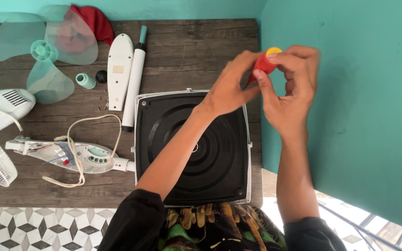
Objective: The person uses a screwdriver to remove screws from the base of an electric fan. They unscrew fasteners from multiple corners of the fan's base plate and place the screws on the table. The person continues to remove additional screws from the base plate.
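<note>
A red screwdriver handle with a yellow cap [266,61] was gripped by both the left hand [231,88] and right hand [287,88], raised above the black fan base [191,144]; a firm, steady two-handed hold was judged best.

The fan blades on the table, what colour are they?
The fan blades are see-through pale green, seen in the head view.
</note>
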